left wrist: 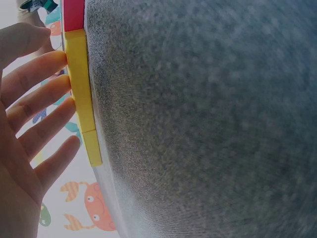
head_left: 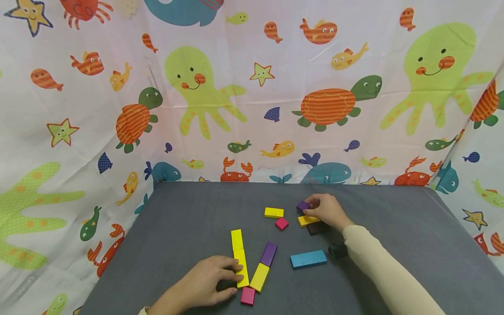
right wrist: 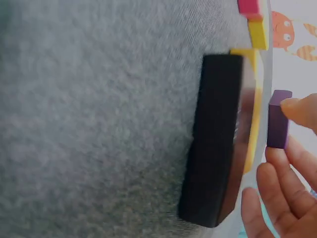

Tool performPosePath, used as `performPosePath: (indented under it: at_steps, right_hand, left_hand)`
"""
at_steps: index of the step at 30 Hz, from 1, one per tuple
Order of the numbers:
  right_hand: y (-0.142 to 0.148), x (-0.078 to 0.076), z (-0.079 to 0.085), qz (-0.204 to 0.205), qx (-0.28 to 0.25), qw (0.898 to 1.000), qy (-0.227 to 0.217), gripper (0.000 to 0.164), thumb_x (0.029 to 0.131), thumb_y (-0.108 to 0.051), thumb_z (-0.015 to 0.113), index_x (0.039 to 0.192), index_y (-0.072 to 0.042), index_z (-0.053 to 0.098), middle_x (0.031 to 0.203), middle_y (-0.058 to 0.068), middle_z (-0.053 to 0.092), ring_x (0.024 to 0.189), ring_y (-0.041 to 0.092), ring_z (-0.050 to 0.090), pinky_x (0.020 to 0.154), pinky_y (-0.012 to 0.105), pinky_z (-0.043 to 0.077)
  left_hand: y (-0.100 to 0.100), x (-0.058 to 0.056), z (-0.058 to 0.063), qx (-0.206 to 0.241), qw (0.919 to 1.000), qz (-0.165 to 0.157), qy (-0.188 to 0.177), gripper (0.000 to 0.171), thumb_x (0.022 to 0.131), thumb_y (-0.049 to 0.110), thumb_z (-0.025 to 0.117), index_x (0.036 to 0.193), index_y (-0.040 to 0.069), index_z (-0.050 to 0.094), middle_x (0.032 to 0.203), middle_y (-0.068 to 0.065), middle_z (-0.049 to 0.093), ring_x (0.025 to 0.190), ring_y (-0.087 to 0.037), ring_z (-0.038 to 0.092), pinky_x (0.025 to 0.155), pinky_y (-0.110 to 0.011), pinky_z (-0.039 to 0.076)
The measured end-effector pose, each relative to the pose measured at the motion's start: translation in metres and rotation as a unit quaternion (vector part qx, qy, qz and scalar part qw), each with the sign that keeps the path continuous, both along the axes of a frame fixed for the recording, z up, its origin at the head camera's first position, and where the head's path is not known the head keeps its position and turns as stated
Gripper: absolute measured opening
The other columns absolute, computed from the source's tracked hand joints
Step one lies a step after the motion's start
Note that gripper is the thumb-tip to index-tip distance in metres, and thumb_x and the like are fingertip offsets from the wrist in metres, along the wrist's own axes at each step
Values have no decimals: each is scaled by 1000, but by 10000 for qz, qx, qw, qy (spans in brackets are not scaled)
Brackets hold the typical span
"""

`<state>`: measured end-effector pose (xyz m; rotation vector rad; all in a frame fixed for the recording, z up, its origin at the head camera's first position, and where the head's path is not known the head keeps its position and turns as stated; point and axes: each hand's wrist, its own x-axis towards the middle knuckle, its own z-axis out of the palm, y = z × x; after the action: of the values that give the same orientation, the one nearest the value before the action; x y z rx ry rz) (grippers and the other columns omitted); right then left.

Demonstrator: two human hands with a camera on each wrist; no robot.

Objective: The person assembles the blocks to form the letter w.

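Observation:
My right hand (head_left: 328, 211) pinches a small purple block (head_left: 302, 206) between thumb and fingers. In the right wrist view that purple block (right wrist: 278, 119) is held off the table, beyond a dark brown block (right wrist: 218, 139) and a yellow block (right wrist: 251, 148). On the left, my left hand (head_left: 210, 280) has its fingertips on a long yellow block (head_left: 241, 271), with its fingers fairly straight in the left wrist view. Another yellow block (head_left: 236, 239) continues that line. At its near end lies a red block (head_left: 247, 296), where a second yellow block (head_left: 259, 277) and a purple block (head_left: 269, 253) slant away.
A blue block (head_left: 309, 259) lies between the slanted row and my right forearm. Farther back sit a yellow block (head_left: 274, 212) and a red block (head_left: 281, 224). The grey table (head_left: 189, 218) ends at a patterned curtain (head_left: 252, 96).

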<state>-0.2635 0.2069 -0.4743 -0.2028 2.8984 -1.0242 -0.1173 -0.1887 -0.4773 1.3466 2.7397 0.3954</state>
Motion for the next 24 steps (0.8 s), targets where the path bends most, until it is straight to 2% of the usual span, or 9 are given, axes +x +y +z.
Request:
performPosePath:
  at_steps: [8, 13, 18, 24]
  right_hand:
    - [-9, 12, 5, 303, -198, 9993, 21, 35, 82, -24, 77, 112, -10, 65, 98, 8, 66, 85, 19, 57, 70, 28, 53]
    - [-14, 18, 2, 397, -246, 9988, 124, 34, 81, -21, 78, 111, -13, 66, 100, 6, 65, 87, 18, 58, 73, 28, 52]
    - [-21, 28, 1, 808, -438, 9955, 249, 31, 81, -20, 80, 110, -16, 69, 101, 2, 67, 89, 17, 61, 79, 30, 54]
    - [-30, 39, -2, 1070, -505, 9929, 105, 30, 82, -20, 80, 110, -19, 69, 98, -1, 68, 87, 15, 61, 74, 24, 56]
  left_hand:
    - [0, 1, 0, 33, 10000, -5, 9, 27, 94, 46, 62, 117, 35, 71, 126, 14, 65, 116, -8, 61, 97, -36, 56]
    - [0, 1, -1, 46, 10000, -3, 23, 27, 94, 45, 62, 117, 35, 71, 126, 14, 65, 116, -8, 61, 97, -36, 56]
    - [0, 1, -1, 73, 10000, 1, -8, 27, 94, 45, 62, 117, 35, 71, 127, 14, 65, 116, -8, 61, 98, -36, 56]
    - [1, 1, 1, 39, 10000, 7, -28, 27, 94, 45, 62, 117, 35, 71, 127, 14, 65, 117, -8, 61, 98, -37, 56]
